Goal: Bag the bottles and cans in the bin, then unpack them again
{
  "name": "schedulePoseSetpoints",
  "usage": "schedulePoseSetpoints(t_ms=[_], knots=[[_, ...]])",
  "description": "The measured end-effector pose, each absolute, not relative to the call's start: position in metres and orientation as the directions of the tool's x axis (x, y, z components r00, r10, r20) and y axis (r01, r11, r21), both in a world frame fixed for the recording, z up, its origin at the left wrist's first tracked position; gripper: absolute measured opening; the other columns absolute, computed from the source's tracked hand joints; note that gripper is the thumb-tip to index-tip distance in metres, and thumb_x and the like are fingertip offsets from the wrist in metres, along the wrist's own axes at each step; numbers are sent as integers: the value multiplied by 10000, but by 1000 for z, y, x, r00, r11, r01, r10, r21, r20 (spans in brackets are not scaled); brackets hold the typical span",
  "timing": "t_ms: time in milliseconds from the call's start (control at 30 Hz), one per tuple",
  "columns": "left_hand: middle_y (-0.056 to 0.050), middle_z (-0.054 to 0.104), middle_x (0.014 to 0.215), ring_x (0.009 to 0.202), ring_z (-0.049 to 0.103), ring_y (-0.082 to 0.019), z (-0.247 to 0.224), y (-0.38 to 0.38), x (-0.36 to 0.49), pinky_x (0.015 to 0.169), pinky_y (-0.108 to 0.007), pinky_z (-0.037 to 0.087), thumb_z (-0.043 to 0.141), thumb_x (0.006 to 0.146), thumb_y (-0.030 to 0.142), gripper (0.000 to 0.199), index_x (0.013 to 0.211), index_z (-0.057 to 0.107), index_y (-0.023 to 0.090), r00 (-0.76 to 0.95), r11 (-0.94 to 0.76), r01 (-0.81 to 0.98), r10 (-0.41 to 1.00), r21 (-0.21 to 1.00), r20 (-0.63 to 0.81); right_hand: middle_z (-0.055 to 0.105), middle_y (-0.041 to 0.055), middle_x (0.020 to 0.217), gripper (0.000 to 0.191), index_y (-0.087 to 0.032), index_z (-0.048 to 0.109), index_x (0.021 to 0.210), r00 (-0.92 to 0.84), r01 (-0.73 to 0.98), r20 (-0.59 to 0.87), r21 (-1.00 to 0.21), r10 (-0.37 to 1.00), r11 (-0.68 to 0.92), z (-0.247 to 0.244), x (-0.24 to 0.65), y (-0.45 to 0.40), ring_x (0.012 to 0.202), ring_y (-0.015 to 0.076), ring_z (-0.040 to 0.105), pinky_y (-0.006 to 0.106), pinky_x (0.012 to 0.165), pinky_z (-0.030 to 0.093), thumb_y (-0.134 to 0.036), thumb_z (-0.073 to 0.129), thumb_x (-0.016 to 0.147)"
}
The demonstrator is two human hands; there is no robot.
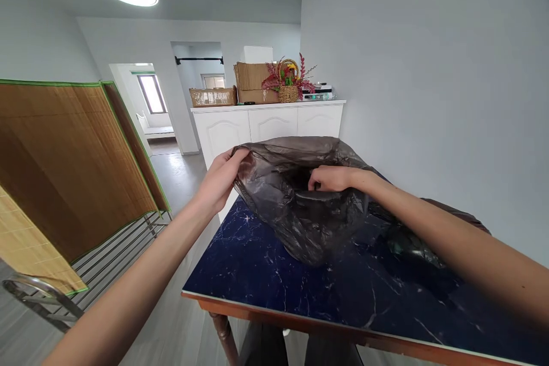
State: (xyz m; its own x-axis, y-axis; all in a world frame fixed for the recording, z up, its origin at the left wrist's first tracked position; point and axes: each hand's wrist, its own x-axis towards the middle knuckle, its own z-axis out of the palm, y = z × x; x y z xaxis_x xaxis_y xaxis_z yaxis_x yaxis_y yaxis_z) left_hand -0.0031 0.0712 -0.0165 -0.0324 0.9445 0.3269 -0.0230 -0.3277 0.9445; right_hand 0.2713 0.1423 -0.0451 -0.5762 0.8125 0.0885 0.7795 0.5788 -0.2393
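Note:
A thin black plastic bag (317,223) is held spread above the dark blue marbled tabletop (257,263), its mouth facing me. My left hand (223,174) is closed on the left side of the bag's rim, the plastic pinched between thumb and fingers. Inside the mouth, my right hand (329,178) has its fingers curled closed; whatever is in them, if anything, is hidden in the dark plastic. My right forearm crosses over the table. Beneath that forearm lies more crumpled dark plastic (412,246), some of it shiny and see-through.
Behind the table a white cabinet (270,124) carries cardboard boxes (213,96) and a flower basket (289,92). At left, a bamboo mat (72,154) hangs over a metal rack (115,246). A grey wall (429,80) rises on the right.

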Motion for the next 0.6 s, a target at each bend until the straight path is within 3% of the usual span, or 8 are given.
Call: schedulePoseSetpoints(t_ms=[67, 200, 300, 400, 500, 600], knots=[[-18, 706, 764, 682, 613, -145, -19, 75, -4, 631, -250, 455, 780, 794, 337, 182, 789, 699, 174, -52, -314, -6, 948, 949, 313, 846, -1, 878, 71, -274, 859, 863, -614, 741, 48, -311, 788, 595, -45, 277, 144, 843, 238, 802, 292, 750, 596, -261, 815, 810], [1, 684, 725, 649, 608, -137, -25, 83, -10, 589, -236, 438, 797, 766, 323, 190, 826, 685, 181, -88, -290, 9, 953, 957, 290, 825, 23, 1222, 405, -273, 802, 1266, -590, 661, 164, -464, 790, 590, -39, 299, 133, 1135, 257, 768, 369, 997, 600, -500, 685, 952], [5, 693, 730, 659, 637, -139, -29, 96, -14, 587, -225, 454, 814, 755, 310, 248, 928, 692, 182, -135, -275, 15, 952, 961, 274, 802, 42, 1285, 409, -279, 798, 1261, -497, 518, 258, -678, 829, 521, -33, 316, 123, 1192, 274, 745, 448, 1115, 569, -488, 773, 910], [-3, 712, 754, 651, 653, -144, -35, 117, -14, 579, -229, 474, 836, 757, 323, 315, 995, 690, 179, -188, -264, 21, 946, 964, 263, 798, 67, 1283, 362, -259, 797, 1219, -393, 263, 276, -880, 877, 395, -34, 326, 119, 1201, 259, 747, 448, 1155, 571, -417, 835, 896], [-41, 734, 835, 697, 679, -163, -44, 143, -11, 615, -256, 528, 834, 827, 343, 328, 1057, 704, 149, -197, -226, 44, 953, 973, 230, 784, 111, 1311, 278, -186, 778, 1187, -281, 13, 263, -961, 923, 278, -44, 334, 127, 1218, 236, 747, 388, 1149, 585, -321, 800, 945], [-105, 737, 1144, 950, 728, -219, -56, 172, -4, 817, -369, 624, 743, 985, 372, 348, 1234, 690, 134, -158, -157, 90, 973, 983, 170, 773, 128, 1334, 142, -163, 753, 1116, -146, -35, 227, -974, 963, 225, -59, 344, 147, 1197, 205, 758, 329, 1121, 591, -226, 684, 1010]])
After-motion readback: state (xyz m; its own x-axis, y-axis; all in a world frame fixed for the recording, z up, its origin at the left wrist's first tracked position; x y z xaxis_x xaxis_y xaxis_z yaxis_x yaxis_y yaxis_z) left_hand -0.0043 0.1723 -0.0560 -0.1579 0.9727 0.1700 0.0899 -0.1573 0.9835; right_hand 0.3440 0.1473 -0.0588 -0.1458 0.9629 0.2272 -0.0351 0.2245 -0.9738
